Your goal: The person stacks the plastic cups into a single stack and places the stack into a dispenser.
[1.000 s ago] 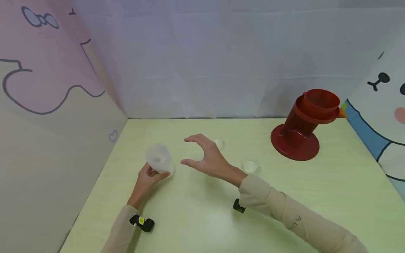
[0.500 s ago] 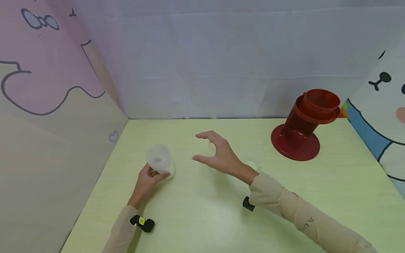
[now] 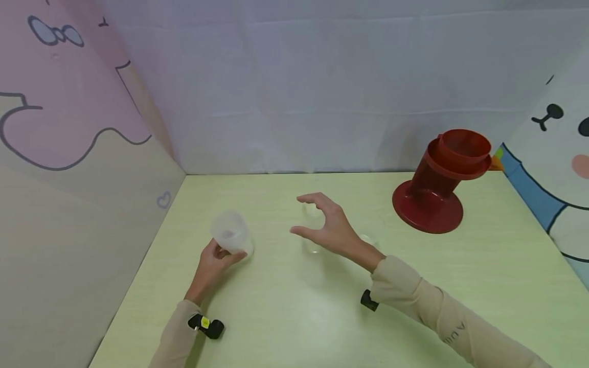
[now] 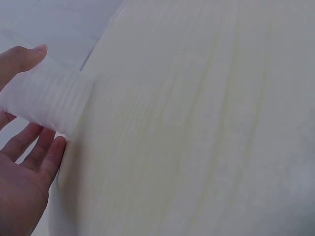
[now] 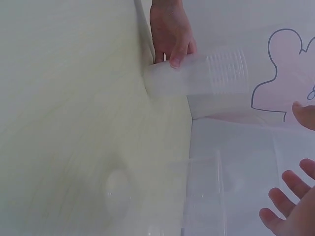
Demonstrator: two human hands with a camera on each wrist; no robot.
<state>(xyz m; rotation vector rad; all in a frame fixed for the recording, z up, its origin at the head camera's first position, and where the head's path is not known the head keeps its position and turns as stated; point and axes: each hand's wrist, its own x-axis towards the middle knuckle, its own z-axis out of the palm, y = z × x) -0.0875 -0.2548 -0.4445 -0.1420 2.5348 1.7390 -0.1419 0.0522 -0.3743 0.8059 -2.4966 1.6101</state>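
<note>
On the left of the table, my left hand (image 3: 213,266) grips a stack of translucent plastic cups (image 3: 231,232) low on its side. In the right wrist view, the cup stack (image 5: 206,73) shows close-set ribbed rims, with the left hand (image 5: 170,29) round its lower end. My right hand (image 3: 333,225) hovers over the middle of the table, thumb and fingers spread in a C. Nothing visible is held in it. Faint clear cups stand near it; the base of one clear cup (image 5: 118,191) shows below the right hand's fingers (image 5: 293,184). Their exact outlines are hard to make out.
A red plastic stand (image 3: 432,204) with a round base and a wide, stepped open top is at the back right. Printed cloth walls border the pale yellow table (image 3: 276,317) at the back and both sides. Black cameras sit on both wrists.
My right hand has moved to the right, still spread, and a clear cup now shows between its thumb and fingers in the head view. The left hand and its cup stack stay put.
</note>
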